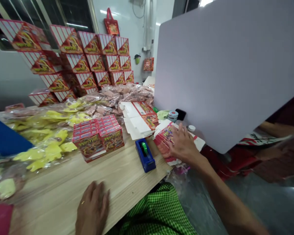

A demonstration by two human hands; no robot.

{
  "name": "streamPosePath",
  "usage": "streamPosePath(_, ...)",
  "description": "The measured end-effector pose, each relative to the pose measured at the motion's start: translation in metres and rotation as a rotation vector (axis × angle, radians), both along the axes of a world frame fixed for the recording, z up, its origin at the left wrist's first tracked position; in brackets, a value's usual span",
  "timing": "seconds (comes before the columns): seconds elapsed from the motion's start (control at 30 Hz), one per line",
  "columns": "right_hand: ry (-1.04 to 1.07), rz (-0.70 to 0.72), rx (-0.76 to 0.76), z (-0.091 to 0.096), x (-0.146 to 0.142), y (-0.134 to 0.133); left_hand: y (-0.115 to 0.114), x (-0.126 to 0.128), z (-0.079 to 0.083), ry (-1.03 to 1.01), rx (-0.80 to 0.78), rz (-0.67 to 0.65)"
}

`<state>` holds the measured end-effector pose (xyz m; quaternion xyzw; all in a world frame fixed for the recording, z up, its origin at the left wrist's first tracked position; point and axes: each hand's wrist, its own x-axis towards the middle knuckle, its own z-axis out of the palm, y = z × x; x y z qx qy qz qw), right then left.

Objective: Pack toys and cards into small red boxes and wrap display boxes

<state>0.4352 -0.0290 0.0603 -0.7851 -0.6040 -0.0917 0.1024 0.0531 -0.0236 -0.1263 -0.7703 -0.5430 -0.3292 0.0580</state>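
From the head view, the right hand (182,140) is on a pile of flattened red cartons (161,150) at the tabletop (120,178)'s edge, just right of the blue tape dispenser (150,165). Fingers are fairly spread, but whether that grip pinches anything is impossible to say. The left hand (91,209) is blurry, loosely curled, nothing visible in its grip. Those cartons look like thin printed card: probably light, stiffish but bendable, kinda slick, easy to crease, so one long edge seems the best hold. Writing-wise, the red boxes (91,145) and stacked display boxes (72,44) carry yellow Chinese characters, too small to read confidently; no brand's legible either.
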Motion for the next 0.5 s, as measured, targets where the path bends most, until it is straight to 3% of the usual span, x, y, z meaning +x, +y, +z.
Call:
streamPosePath(0.1,-0.089,-0.072,-0.212,-0.015,0.005,-0.001,0.000,-0.003,0.003,-0.098,-0.058,-0.013)
streamPosePath(0.2,-0.140,0.039,-0.205,-0.015,0.005,-0.014,-0.006,-0.001,0.017,-0.305,-0.167,0.009)
streamPosePath(0.3,-0.182,0.135,0.067,0.001,-0.011,-0.038,-0.022,0.020,0.042,-0.660,-0.414,-0.008)
streamPosePath(0.37,-0.183,0.278,0.399,0.010,-0.038,-0.055,-0.032,0.046,0.061,-0.960,-0.632,-0.153)
streamPosePath(0.4,-0.149,0.407,0.520,0.013,-0.056,-0.064,-0.035,0.060,0.070,-1.126,-0.650,-0.256)
streamPosePath(0.47,0.037,0.734,0.544,0.012,-0.095,-0.077,-0.035,0.084,0.085,-1.292,-0.689,-0.480)
streamPosePath(0.5,0.137,0.861,0.525,0.010,-0.113,-0.081,-0.034,0.090,0.090,-1.310,-0.724,-0.510)
